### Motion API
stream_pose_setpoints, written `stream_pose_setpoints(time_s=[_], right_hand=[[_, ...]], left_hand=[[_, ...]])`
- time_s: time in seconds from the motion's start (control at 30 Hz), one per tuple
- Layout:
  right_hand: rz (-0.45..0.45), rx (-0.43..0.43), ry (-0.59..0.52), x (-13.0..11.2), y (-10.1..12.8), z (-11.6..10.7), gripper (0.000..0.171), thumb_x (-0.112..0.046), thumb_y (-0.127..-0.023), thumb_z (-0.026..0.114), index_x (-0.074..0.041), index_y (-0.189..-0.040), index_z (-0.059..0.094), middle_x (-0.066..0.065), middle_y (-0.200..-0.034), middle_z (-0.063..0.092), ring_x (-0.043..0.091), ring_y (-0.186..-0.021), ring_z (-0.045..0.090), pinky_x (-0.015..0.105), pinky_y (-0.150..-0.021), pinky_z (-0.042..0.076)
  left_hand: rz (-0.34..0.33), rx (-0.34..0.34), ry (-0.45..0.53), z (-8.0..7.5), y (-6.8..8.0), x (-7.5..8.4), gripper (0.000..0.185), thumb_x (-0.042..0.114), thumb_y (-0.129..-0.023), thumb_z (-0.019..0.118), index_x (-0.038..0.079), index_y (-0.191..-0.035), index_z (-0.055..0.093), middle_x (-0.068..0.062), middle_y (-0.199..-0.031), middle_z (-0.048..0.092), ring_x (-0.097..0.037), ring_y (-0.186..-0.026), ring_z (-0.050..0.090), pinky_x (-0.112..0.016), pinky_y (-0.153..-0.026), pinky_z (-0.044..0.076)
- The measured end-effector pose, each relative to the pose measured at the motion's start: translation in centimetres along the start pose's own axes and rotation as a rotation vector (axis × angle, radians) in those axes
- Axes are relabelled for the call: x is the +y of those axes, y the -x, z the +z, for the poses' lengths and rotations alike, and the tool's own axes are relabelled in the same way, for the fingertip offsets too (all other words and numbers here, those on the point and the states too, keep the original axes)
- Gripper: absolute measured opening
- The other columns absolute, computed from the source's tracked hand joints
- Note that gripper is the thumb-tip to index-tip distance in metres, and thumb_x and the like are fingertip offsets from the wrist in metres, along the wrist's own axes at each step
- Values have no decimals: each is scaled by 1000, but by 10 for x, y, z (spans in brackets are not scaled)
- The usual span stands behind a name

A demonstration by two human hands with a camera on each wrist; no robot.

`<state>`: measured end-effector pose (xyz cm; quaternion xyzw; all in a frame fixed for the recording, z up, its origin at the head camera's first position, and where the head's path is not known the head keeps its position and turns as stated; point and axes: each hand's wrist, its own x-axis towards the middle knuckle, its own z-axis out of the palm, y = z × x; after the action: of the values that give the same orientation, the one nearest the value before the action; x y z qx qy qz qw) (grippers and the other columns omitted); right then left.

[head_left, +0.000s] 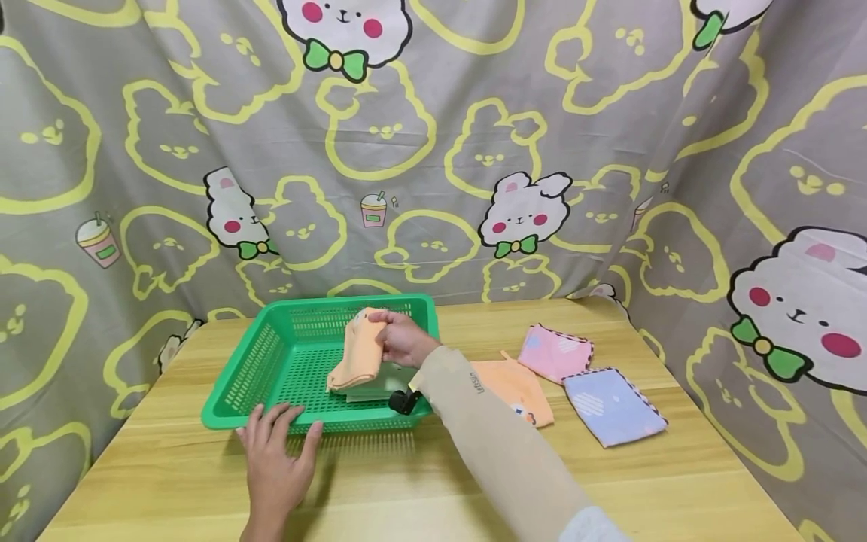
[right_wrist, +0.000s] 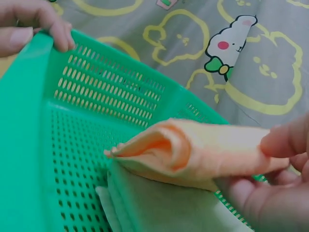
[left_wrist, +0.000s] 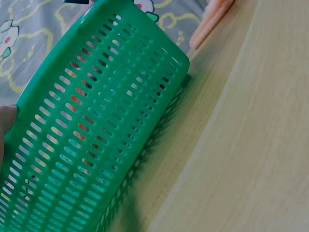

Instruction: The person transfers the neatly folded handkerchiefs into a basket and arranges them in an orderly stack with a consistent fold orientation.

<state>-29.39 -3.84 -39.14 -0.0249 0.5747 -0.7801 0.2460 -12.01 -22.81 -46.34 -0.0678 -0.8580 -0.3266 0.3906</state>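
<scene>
My right hand (head_left: 401, 339) pinches a folded orange towel (head_left: 366, 346) between thumb and fingers, inside the green plastic basket (head_left: 230, 388). In the right wrist view the towel (right_wrist: 207, 150) shows rolled-over layers at one end. Just under it, a folded pale green towel (right_wrist: 178, 208) lies at the right end of the basket. My left hand (head_left: 276, 459) grips the near rim, fingers bent over it into the basket, as the right wrist view shows. The left thumb (left_wrist: 7, 118) shows against the rim in the left wrist view.
On the wooden table (head_left: 379, 497), right of the basket, lie an orange towel (head_left: 508, 384), partly behind my right sleeve, a pink towel (head_left: 552, 350) and a blue towel (head_left: 612, 406). A patterned grey curtain (head_left: 433, 143) hangs behind and beside the table.
</scene>
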Motion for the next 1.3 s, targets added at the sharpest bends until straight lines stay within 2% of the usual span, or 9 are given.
stream_pose_setpoints(time_s=[0.17,0.4,0.57,0.77,0.9,1.1,1.3], right_hand=[[17,43,158,2,0,-5,52,19,-83,43,-7,-126,55,13,-124,54,27,-100,61,33,-60,50],[13,56,268,0,2,-9,48,19,-85,43,-5,-124,54,16,-128,50,30,-100,61,36,-62,51],[-5,66,361,-5,5,-10,46,19,-83,46,-4,-122,53,17,-124,51,30,-98,62,37,-64,53],[17,78,367,-10,10,-11,54,24,-78,44,0,-126,51,18,-121,52,30,-102,61,38,-68,55],[37,55,409,-12,14,-12,61,25,-78,42,0,-133,47,20,-128,49,31,-102,62,41,-71,56],[66,6,587,-12,18,-12,67,21,-82,47,-1,-144,39,19,-145,38,29,-96,63,45,-75,56],[82,-13,694,-12,22,-13,63,12,-90,50,-1,-148,33,17,-152,31,33,-113,57,45,-78,55]], left_hand=[[-7,-3,-3,0,0,1,34,19,-83,73,-5,-106,64,-28,-118,55,-57,-129,28,-73,-104,-1],[-8,-3,-3,0,0,2,34,19,-83,73,-4,-106,64,-27,-118,55,-58,-129,28,-74,-104,-1],[-2,3,-1,1,-1,1,34,19,-83,73,-4,-106,64,-27,-117,55,-59,-127,29,-74,-103,-1],[-3,0,2,1,0,1,34,19,-83,73,-4,-106,64,-28,-118,55,-59,-128,28,-73,-104,-2],[-8,-6,4,0,0,2,34,19,-83,73,-4,-106,65,-28,-118,55,-58,-129,28,-74,-103,-1],[-9,-10,0,-1,1,2,34,18,-83,73,-4,-107,65,-28,-118,56,-57,-129,28,-74,-103,-2],[-1,-7,-1,-1,0,2,34,18,-83,73,-4,-106,65,-28,-118,55,-57,-129,29,-75,-103,-2]])
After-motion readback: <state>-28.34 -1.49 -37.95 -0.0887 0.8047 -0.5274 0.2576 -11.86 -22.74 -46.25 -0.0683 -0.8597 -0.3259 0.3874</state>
